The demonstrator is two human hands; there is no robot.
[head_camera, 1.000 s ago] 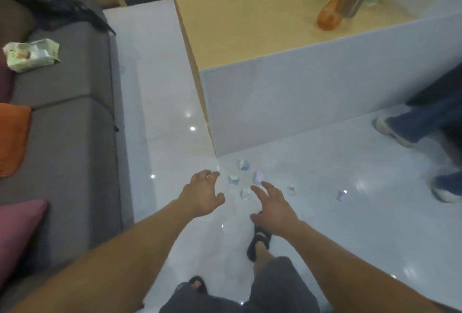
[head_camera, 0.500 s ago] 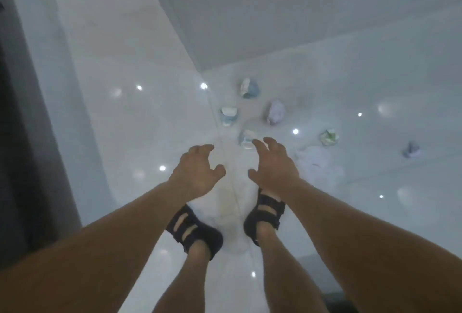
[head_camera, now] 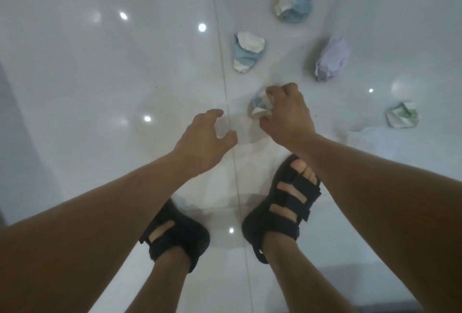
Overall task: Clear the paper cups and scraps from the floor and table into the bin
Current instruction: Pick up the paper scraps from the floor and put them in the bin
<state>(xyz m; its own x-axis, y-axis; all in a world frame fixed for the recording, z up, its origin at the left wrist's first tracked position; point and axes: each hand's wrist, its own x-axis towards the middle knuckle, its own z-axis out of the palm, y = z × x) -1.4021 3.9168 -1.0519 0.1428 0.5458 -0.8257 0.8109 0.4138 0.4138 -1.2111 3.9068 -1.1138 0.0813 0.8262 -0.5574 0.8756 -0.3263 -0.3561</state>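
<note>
A glossy white floor (head_camera: 100,67) fills the view, with two dark sandals (head_camera: 282,207) standing on it. The left hand (head_camera: 205,137) hovers half-spread and holds nothing. The right hand (head_camera: 287,115) grips a crumpled cup (head_camera: 258,106) down on the floor. Four other crushed cups (head_camera: 247,52) lie just beyond.
</note>
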